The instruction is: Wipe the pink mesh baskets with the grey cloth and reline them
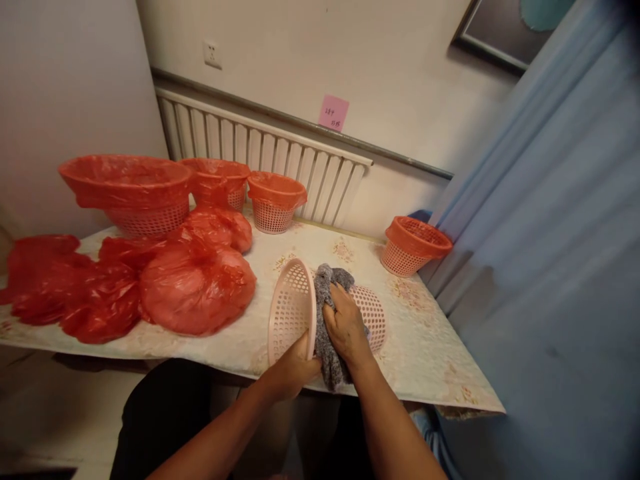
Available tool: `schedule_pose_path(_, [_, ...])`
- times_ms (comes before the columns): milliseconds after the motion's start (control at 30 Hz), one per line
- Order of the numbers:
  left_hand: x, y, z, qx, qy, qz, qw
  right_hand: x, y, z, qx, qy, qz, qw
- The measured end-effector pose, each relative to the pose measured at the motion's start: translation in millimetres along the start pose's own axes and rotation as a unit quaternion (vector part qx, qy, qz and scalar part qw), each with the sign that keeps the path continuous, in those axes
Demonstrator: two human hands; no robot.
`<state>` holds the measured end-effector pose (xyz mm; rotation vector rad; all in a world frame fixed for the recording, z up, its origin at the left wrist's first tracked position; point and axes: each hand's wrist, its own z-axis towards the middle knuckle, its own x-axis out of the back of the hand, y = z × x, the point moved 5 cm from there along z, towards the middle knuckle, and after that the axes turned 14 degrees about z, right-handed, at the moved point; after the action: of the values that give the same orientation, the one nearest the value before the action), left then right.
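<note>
Nearest: dark-clad legs (160, 420) below the table edge. The left hand (294, 368) is closed on the near part of the rim of a pale pink basket (292, 303); some of its fingers are hidden. The basket lies on its side on the table (440, 347), near the front edge, mouth to the left, base to the right. The right hand (346, 323) grips a grey cloth (327, 350) with bent fingers, against the basket's outer wall just behind the rim. One end of the cloth hangs toward the person.

To the left on the table: a heap of red bags (197, 290), the largest bulging, its contents not clear through the film; the leftmost ones crumpled.

Behind the heap: three upright baskets with red liners folded over their rims, one large (147, 219), one medium (236, 198), one small (273, 217). A fourth lined basket (404, 259) stands well apart at the far right corner, beside a blue curtain (540, 200).

Farthest: radiator (240, 143), pipe (400, 159), pink note (333, 113), socket (213, 55) and framed picture (493, 30) along the wall (280, 40).
</note>
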<state>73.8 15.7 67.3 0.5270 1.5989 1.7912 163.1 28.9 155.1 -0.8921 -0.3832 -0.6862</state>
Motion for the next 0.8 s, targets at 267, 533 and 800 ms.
schedule_pose_path(267, [2.4,-3.3,-5.1,-0.007,0.000,0.024,1.000,59.4,111.5,-21.5,-0.153,0.086,-0.087,0.981])
schedule_pose_path(533, [3.7,5.9,-5.8,-0.002,-0.032,0.075,0.997,52.4,114.5,-77.5,-0.168,0.182,-0.095,0.964])
schedule_pose_path(800, [-3.7,-13.7,-5.8,-0.035,-0.037,0.153,0.987,3.2,23.6,-57.7,0.008,0.030,-0.025,0.999])
